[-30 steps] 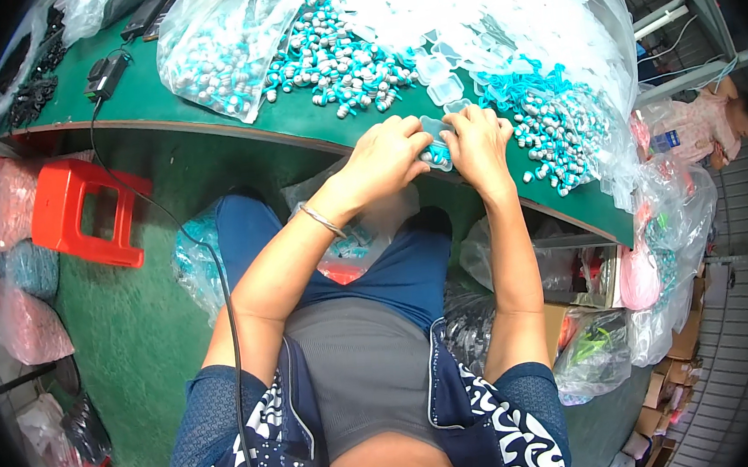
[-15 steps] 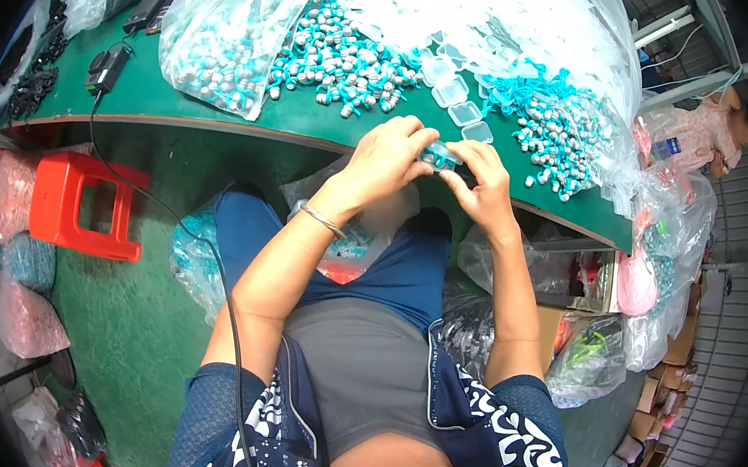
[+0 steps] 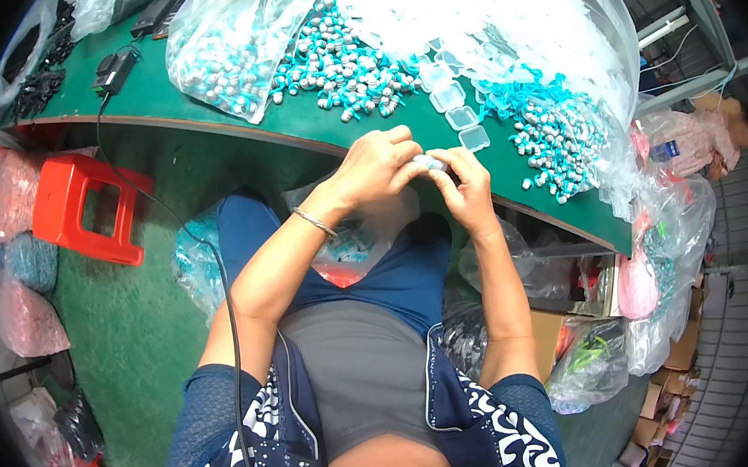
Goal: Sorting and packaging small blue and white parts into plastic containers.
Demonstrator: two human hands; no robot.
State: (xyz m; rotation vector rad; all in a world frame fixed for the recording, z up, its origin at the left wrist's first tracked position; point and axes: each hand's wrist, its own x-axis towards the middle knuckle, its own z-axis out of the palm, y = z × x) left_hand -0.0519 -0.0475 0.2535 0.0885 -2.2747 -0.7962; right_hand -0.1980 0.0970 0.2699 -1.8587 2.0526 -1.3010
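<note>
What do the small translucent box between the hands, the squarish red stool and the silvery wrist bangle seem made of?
Small translucent box: likely smooth plastic; pale and part clear, though mostly hidden.
Squarish red stool: probably glossy moulded plastic, evenly coloured.
Silvery wrist bangle: perhaps polished metal, from its sheen.

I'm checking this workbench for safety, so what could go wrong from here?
The small clear box, pinched between the left hand and right hand by the table's edge, might slip and drop.
Loose grey-and-teal pieces near that edge may get knocked off.
The black cable passes by the left arm and could snag.
</note>
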